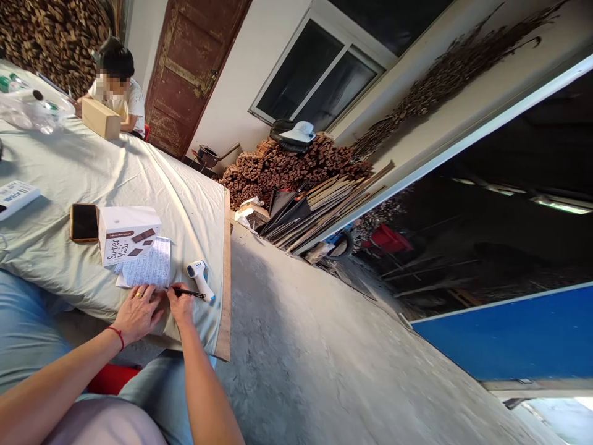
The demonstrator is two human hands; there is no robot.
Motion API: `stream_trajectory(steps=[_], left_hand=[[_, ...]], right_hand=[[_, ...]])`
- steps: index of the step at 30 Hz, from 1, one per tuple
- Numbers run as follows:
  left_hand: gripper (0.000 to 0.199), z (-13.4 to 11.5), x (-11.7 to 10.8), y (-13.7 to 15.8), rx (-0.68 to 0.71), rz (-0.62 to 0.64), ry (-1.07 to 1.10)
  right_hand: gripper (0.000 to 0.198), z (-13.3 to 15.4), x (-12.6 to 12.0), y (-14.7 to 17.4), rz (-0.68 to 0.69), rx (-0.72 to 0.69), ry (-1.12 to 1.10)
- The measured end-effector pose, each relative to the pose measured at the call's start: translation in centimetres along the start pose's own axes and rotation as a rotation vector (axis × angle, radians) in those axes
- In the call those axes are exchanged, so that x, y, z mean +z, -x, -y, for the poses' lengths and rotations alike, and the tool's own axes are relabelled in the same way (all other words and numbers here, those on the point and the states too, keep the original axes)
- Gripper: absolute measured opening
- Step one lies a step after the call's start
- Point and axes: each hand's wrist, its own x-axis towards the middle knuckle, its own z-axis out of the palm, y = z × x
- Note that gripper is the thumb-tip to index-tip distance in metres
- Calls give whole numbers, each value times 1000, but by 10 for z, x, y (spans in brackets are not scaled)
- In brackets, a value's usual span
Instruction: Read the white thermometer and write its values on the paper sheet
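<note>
My right hand (pixel 182 308) is closed around a black pen (pixel 191 292), its tip at the lower right edge of a sheet of paper (pixel 147 267) covered in writing. Flat on the bottom of the same sheet lies my left hand (pixel 139 314), fingers stretched out, with a ring and a red wrist cord. A white box (pixel 127 233) printed "Su-per Meal" stands on the top part of the paper and hides some of it. Just right of my right hand is a white and blue infrared thermometer (pixel 200 279). A dark phone (pixel 84 222) lies left of the box.
A cream cloth covers the table (pixel 115 176), whose wooden edge (pixel 226 278) shows at right. Across it a person (pixel 115 86) sits behind a cardboard box (pixel 100 118). Plastic bottles (pixel 34 105) and a white device (pixel 17 199) stand at left. Stacked firewood (pixel 296 162) lines the wall.
</note>
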Motion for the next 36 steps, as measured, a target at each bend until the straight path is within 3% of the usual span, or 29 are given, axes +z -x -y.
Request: stream_trajectory(steps=[36], left_hand=[[36, 0, -1, -1, -12, -6, 40]], right_hand=[[10, 0, 0, 0, -18, 21, 34]])
